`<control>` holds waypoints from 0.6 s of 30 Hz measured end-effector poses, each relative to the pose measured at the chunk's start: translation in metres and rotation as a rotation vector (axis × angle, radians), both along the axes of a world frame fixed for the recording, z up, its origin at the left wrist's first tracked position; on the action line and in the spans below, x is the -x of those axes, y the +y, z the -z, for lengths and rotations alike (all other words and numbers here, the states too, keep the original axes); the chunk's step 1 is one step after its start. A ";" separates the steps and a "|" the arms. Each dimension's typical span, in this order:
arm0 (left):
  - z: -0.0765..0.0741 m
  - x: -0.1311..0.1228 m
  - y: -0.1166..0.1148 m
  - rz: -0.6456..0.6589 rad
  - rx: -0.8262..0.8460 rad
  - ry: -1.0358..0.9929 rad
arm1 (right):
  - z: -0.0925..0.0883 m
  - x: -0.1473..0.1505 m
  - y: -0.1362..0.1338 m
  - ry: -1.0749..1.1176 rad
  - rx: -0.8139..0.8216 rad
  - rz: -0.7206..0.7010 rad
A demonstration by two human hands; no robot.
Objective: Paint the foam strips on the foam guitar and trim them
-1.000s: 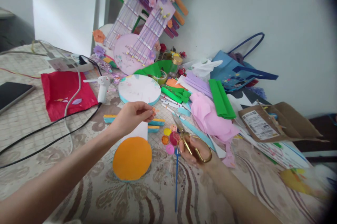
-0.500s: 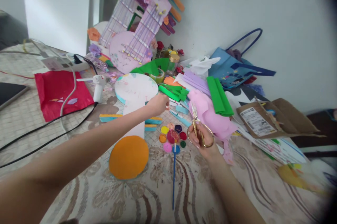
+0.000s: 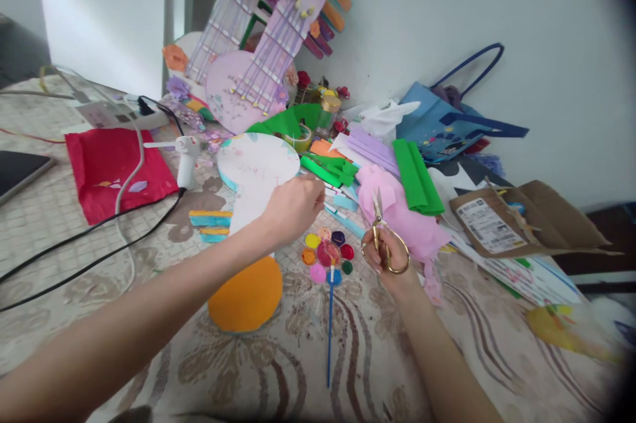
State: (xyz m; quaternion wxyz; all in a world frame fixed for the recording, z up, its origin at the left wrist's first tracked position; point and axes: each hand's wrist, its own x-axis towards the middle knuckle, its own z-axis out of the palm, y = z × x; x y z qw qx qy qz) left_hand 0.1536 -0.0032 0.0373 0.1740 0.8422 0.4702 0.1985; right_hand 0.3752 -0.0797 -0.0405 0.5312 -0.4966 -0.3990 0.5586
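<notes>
In my right hand (image 3: 390, 256) is a pair of gold-handled scissors (image 3: 377, 217), blades pointing up and away, beside pink crepe paper (image 3: 397, 211). My left hand (image 3: 298, 203) reaches over the white guitar-shaped cutout (image 3: 258, 161) at its right edge. Its fingers are curled together; whatever they may hold is hidden. Below my left wrist lies an orange disc (image 3: 246, 294). Between the hands sits a ring of small paint pots (image 3: 328, 252), with a blue paintbrush (image 3: 330, 330) resting on it. Blue and orange striped sticks (image 3: 211, 225) stick out left of the cutout.
Finished paper guitars (image 3: 243, 78) lean at the back. Green crepe paper (image 3: 417, 178), a blue bag (image 3: 437, 121) and an open cardboard box (image 3: 497, 224) are at the right. A small white fan (image 3: 187, 161), red paper (image 3: 119, 174) and cables lie at the left.
My left hand has shifted slightly nearer and turned its back upward, its forearm now covering the sticks on the cutout's right. My right hand with the scissors moved slightly right.
</notes>
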 end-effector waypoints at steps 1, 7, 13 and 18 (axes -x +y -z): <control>0.000 0.002 -0.009 0.040 0.025 -0.063 | 0.000 0.000 0.000 -0.002 -0.004 0.003; 0.009 0.027 -0.047 0.092 0.058 -0.169 | 0.002 -0.001 0.000 -0.093 -0.023 0.056; 0.021 0.072 -0.066 -0.076 0.016 -0.357 | -0.006 0.002 -0.003 -0.212 -0.049 0.045; 0.036 0.112 -0.076 -0.300 -0.043 -0.407 | -0.017 0.007 -0.003 -0.351 -0.044 -0.046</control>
